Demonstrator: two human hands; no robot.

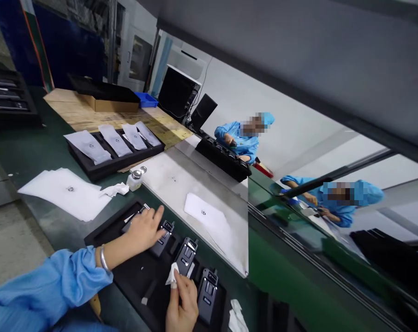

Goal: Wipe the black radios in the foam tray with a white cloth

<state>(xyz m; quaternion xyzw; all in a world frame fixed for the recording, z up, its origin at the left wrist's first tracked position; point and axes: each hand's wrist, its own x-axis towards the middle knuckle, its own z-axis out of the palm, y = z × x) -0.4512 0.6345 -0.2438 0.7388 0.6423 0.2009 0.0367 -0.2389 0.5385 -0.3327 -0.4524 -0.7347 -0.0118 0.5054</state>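
Note:
A black foam tray (150, 281) in front of me holds several dark handheld devices with short antennas, which look like two-way radios. My left hand (145, 229) reaches over the tray's far left end, fingers spread, partly covering the leftmost device (127, 226). Its thumb lies by the neighbouring device (163, 240); contact is unclear. Between thumb and finger, my right hand (183, 302) pinches a white tissue (172, 274) at the lower edge of a middle device (187, 255). Another device (208, 295) lies just right of that hand.
Beyond the tray are a pump bottle (135, 179), a crumpled tissue (115, 189) and white printed bags (67, 191). More bags lie on a white board (174, 173). A second tray (115, 161) holds bagged items. Two co-workers in blue (245, 143) sit across the bench.

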